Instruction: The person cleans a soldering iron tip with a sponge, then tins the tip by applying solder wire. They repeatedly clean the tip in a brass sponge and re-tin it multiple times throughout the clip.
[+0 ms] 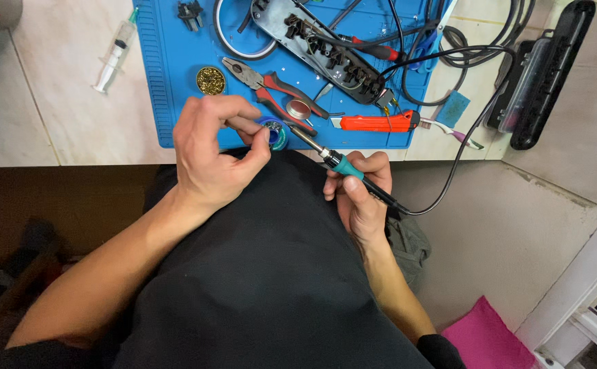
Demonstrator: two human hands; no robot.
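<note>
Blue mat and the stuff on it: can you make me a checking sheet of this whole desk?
Surface: blue mat on pale tiled counter.
Job's things: soldering iron, small solder spool.
Clutter: pliers, orange utility knife, brass tip cleaner, syringe, opened power strip.
Grips: left hand pinches at the spool; right hand holds the iron.
Cables: black cord off the counter edge.
Surroundings: pink cloth below.

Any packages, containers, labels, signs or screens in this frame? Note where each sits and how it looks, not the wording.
No signs, screens or readable labels show.
Small round tin: on the blue mat, left of the pliers, open, brass-coloured filling.
Flat round tin: on the mat beside the pliers' red handles, silver-grey.
Long case: right of the mat on the pale counter, black, with a clear top.
Solder spool: mat's near edge, at the left hand, blue-green.
</note>
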